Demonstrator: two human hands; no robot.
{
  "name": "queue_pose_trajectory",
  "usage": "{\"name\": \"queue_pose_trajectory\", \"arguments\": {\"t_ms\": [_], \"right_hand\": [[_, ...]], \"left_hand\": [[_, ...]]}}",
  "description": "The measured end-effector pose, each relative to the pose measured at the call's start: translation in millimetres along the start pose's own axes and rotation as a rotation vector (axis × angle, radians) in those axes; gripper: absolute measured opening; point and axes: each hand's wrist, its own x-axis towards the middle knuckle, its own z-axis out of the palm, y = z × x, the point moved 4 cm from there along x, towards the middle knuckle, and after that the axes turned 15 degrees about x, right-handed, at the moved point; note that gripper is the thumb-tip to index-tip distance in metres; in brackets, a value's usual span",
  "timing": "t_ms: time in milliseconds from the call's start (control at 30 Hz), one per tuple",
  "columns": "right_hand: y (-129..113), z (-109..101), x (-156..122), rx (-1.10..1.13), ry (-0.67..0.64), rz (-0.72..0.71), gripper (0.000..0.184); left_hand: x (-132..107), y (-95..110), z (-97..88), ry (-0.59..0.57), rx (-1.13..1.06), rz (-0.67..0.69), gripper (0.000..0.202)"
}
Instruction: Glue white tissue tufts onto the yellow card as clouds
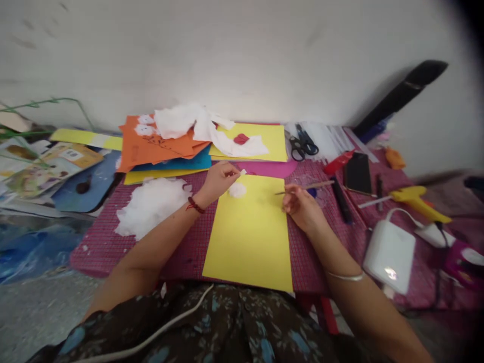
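A yellow sheet of paper (249, 237) lies on a counter (185, 259) with a checked, dark pink covering, directly before the seated or standing person; it serves as the reference for all positions. A round white tuft (237, 190) rests on the sheet near its far left corner. The left hand (217, 184) reaches to that same corner, its thumb and fingertips pinched together on a small white scrap (243, 172), just above the tuft. The right hand (301, 205), at the sheet's right edge toward the far end, is closed around a thin brush-like stick (317, 185), whose dark tip points inward over the sheet; blur hides its exact type. A clear dish (321, 197) with something blue in it sits right of the sheet, partly hidden by this hand. Left of the sheet is a loose heap of white pieces (151, 209). Beyond the sheet, to the left, stand stacked orange papers (134, 146) with crumpled white tissue (172, 122) on top; straight beyond it, a small red item (241, 138) lies on tissue. Beyond and right of the sheet are dark-handled scissors (297, 151); farther right, a black phone (358, 172) and a yellow glue gun (414, 199).
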Motion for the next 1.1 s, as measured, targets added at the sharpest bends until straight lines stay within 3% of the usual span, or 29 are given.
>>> {"name": "queue_pose_trajectory", "arguments": {"t_ms": [167, 300, 467, 767, 933, 1100], "right_hand": [[-7, -4, 1, -0.137, 0.074, -0.144, 0.043], [-11, -1, -2, -0.262, 0.094, -0.208, 0.043], [-12, 6, -5, -0.311, 0.083, -0.208, 0.039], [-32, 30, 12, -0.386, 0.052, -0.217, 0.030], [-13, 30, 33, -0.360, 0.089, -0.278, 0.037], [0, 23, 34, -0.358, 0.060, -0.284, 0.041]], "left_hand": [[3, 38, 54.6, -0.070, 0.099, 0.213, 0.017], [-6, 34, 73.1, -0.149, 0.113, 0.178, 0.017], [-11, 26, 72.8, -0.206, 0.189, 0.153, 0.014], [-10, 44, 59.6, -0.183, 0.404, 0.324, 0.019], [-20, 40, 63.1, -0.162, 0.422, 0.298, 0.020], [-26, 29, 66.3, -0.147, 0.307, 0.269, 0.017]]}}
